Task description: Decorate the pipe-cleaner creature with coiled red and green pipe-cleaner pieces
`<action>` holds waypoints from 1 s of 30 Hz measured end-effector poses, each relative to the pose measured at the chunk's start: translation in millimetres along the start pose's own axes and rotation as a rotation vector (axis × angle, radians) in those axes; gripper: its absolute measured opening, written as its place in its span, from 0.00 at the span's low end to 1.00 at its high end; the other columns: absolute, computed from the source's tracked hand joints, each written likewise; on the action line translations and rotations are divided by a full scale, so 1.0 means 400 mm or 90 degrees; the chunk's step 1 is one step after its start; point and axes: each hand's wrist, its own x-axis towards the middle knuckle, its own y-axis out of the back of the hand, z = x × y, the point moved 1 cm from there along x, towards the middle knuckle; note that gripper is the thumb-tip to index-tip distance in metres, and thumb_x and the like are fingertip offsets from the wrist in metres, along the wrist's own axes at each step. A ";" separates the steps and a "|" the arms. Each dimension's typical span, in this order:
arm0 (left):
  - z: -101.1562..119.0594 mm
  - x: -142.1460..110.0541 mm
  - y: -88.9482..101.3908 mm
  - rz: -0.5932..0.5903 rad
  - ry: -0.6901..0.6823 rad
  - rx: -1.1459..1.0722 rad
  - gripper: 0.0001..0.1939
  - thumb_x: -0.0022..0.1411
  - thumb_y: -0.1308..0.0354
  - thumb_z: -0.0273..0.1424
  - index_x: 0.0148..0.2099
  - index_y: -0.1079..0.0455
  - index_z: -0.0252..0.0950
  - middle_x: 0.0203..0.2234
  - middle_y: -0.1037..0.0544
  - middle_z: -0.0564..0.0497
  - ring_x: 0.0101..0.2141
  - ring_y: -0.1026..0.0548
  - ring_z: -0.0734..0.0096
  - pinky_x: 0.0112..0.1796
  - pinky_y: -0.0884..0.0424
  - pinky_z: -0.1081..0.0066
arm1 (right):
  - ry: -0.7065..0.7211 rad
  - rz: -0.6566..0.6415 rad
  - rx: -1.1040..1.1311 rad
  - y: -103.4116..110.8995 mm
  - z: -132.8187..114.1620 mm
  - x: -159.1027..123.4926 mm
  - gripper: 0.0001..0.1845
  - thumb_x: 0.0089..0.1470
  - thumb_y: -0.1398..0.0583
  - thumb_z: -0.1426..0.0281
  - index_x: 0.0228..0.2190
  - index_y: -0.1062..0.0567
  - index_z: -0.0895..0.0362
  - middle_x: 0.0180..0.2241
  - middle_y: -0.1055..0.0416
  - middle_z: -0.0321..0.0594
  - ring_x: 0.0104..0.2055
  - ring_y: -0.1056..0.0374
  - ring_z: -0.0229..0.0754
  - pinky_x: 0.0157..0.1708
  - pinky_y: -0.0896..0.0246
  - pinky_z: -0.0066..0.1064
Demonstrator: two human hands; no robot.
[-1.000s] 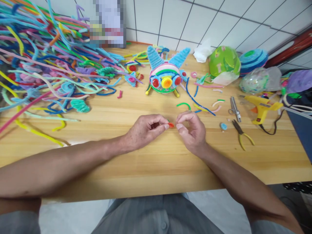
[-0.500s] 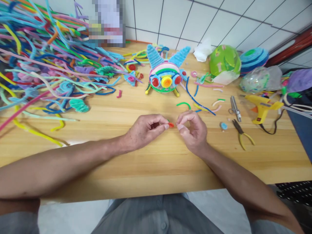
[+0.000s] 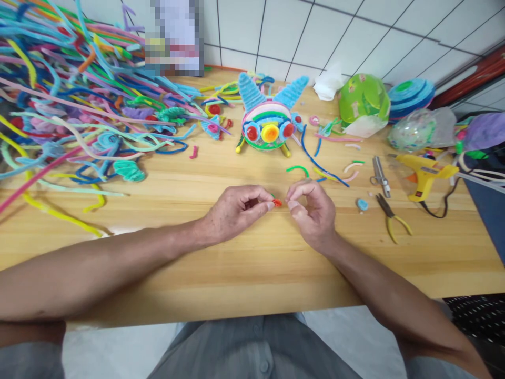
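Between the thumb and forefinger of my left hand [image 3: 242, 210] is a small red piece of pipe cleaner [image 3: 277, 202], with a speck of green beside it. My right hand [image 3: 311, 213] is just to the right, its thumb and forefinger pinched close together; whether something thin is between them I cannot make out. A short gap separates the red piece from my right fingertips. Behind both hands stands a pipe-cleaner animal figure [image 3: 268, 123] with blue ears, red eyes and a yellow nose. A green pipe-cleaner piece [image 3: 298, 169] lies just beyond my right hand.
A tangled heap of pipe cleaners [image 3: 90, 105] covers the left of the table. To the right are pliers [image 3: 390, 216], scissors [image 3: 380, 176], a small blue disc [image 3: 362, 204] and a yellow glue gun [image 3: 424, 173]. A green ball-like form [image 3: 363, 102] stands by the tiled wall.
My right hand has shifted very slightly to the right, away from the red piece. My left hand keeps its pinch and its place.
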 end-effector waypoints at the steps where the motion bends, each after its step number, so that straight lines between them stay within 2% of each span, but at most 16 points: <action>1: 0.000 0.000 0.000 -0.001 -0.002 0.001 0.10 0.71 0.39 0.34 0.40 0.21 0.33 0.29 0.19 0.49 0.28 0.27 0.73 0.31 0.32 0.72 | 0.001 0.000 0.002 0.000 -0.001 0.001 0.06 0.59 0.39 0.74 0.35 0.30 0.50 0.34 0.28 0.36 0.37 0.31 0.42 0.40 0.33 0.39; 6: 0.001 0.000 0.000 0.000 0.000 0.002 0.10 0.71 0.39 0.33 0.39 0.21 0.33 0.29 0.19 0.49 0.29 0.27 0.72 0.32 0.31 0.72 | 0.019 -0.003 0.018 0.000 -0.007 0.005 0.08 0.58 0.40 0.77 0.34 0.30 0.51 0.33 0.29 0.35 0.37 0.31 0.42 0.40 0.34 0.38; 20: 0.000 0.001 -0.001 0.004 -0.003 -0.002 0.10 0.70 0.38 0.34 0.40 0.20 0.33 0.29 0.19 0.49 0.28 0.26 0.72 0.31 0.32 0.72 | 0.032 0.005 0.041 0.001 0.000 0.004 0.07 0.61 0.40 0.75 0.33 0.30 0.50 0.33 0.29 0.35 0.37 0.31 0.43 0.41 0.34 0.40; 30: 0.000 0.001 0.000 0.002 -0.003 0.002 0.10 0.71 0.39 0.34 0.39 0.21 0.33 0.29 0.19 0.49 0.28 0.27 0.73 0.32 0.32 0.73 | 0.002 0.006 0.044 0.001 0.002 -0.002 0.07 0.59 0.40 0.75 0.36 0.29 0.50 0.35 0.30 0.35 0.37 0.31 0.42 0.41 0.34 0.40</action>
